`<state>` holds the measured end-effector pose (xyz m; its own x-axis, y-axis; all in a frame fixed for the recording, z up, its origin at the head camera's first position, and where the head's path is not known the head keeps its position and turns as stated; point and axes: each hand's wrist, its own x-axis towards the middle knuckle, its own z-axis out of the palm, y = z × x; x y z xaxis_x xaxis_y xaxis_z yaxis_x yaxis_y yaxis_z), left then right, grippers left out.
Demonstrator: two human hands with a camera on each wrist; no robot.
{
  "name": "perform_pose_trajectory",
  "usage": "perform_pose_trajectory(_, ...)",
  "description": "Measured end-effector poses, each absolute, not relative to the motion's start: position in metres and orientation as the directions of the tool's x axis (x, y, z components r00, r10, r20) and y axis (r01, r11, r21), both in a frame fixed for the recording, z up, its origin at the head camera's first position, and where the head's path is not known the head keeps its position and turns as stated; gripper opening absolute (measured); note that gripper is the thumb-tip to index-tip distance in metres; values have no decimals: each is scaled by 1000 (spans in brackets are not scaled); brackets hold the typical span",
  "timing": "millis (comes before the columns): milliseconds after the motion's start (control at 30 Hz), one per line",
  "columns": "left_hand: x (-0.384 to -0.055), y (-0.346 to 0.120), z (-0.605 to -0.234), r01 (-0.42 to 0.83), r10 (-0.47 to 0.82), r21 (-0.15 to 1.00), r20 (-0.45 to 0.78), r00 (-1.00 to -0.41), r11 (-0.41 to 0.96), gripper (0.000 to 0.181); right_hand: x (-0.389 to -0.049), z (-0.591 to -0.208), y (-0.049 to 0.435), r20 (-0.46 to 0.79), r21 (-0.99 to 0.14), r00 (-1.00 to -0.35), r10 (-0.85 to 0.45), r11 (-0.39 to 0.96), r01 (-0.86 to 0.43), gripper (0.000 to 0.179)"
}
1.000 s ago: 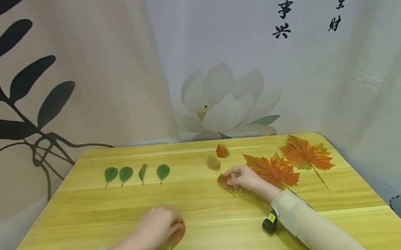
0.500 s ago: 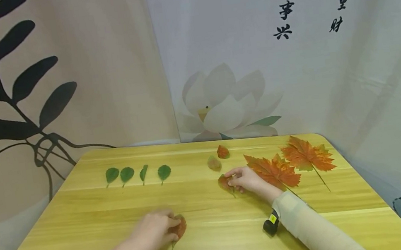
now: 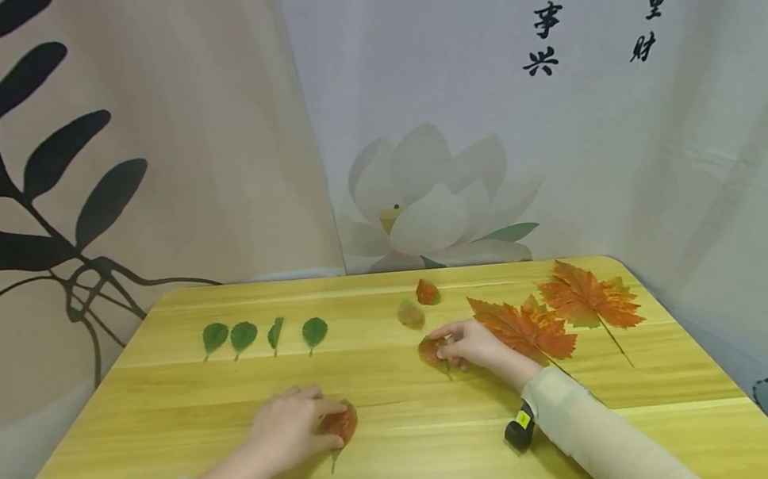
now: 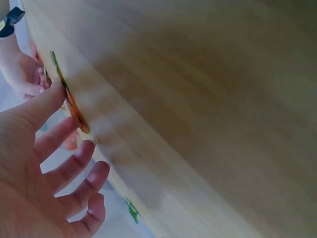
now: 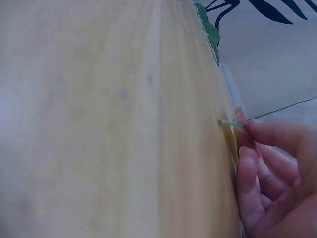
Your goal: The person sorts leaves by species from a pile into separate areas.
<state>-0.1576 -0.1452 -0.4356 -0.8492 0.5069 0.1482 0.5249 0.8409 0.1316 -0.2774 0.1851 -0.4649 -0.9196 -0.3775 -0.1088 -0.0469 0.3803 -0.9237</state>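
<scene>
At the front middle of the table, my left hand (image 3: 288, 431) holds a reddish-brown leaf (image 3: 342, 424) between thumb and index finger; its stem points toward me. In the left wrist view, that leaf (image 4: 73, 106) lies along the tabletop, with the other fingers (image 4: 79, 166) loosely spread. My right hand (image 3: 469, 345) pinches another reddish-brown leaf (image 3: 428, 350) farther back, its stem also toward me. In the right wrist view, the thumb and fingers partly cover this leaf (image 5: 240, 134). A yellowish-green leaf (image 3: 411, 314) and a small red leaf (image 3: 427, 292) lie just behind it.
Several green leaves (image 3: 244, 335) form a row at the back left of the wooden table (image 3: 162, 426). Two large orange maple leaves (image 3: 588, 290) lie at the back right, one partly behind the right hand. A black wrist device (image 3: 520, 428) sits under the right cuff.
My left hand has shifted slightly away from me, and its leaf has moved a little forward with it. More of that leaf shows. My right hand has stayed on its leaf.
</scene>
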Motion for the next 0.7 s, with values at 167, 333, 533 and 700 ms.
perform_pose_trajectory(167,-159,-145,-437,513,495,140,146,-857,847,47,-278,-463,186,-120,-930,-914,-386,366,-32,40)
perform_pose_trajectory(333,-158,-143,-436,514,495,146,149,-856,845,44,-273,-456,191,-132,-950,-916,-378,312,8,45)
perform_pose_trajectory(533,-157,-141,-434,497,481,159,132,-867,853,44,-257,-428,196,-100,-958,-918,-384,288,-17,48)
perform_pose_trajectory(700,-157,-143,-435,494,478,167,127,-869,853,44,-249,-417,198,-84,-948,-923,-376,315,-42,48)
